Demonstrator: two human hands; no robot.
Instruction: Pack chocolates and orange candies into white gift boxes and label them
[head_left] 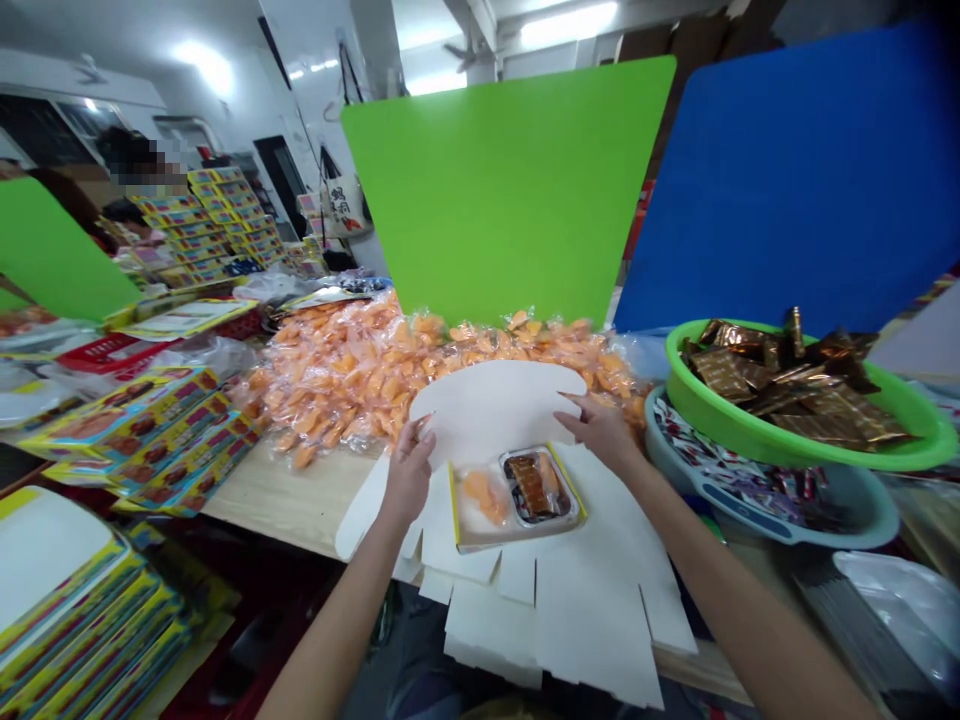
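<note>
In front of me stands an open cardboard box (453, 505) with yellow outer sides, on top of several flat white box blanks (592, 590). Its white lid (499, 400) is raised at the back. Inside, an orange piece in clear wrapping (484, 495) lies on the left; a plastic tray (574, 508) with a brown foil sachet (531, 487) and another orange piece fills the right. My left hand (409, 470) pinches the lid's left edge with its fingers closed. At the lid's right edge, my right hand (602, 430) grips with thumb and fingers.
Many wrapped orange pieces (337, 365) are heaped behind the box. To the right, a green basin (810, 448) of brown sachets rests on a blue-grey basin (750, 515) of small packets. Printed boxes (172, 430) stand stacked at left. Green (510, 190) and blue (787, 180) panels rise behind.
</note>
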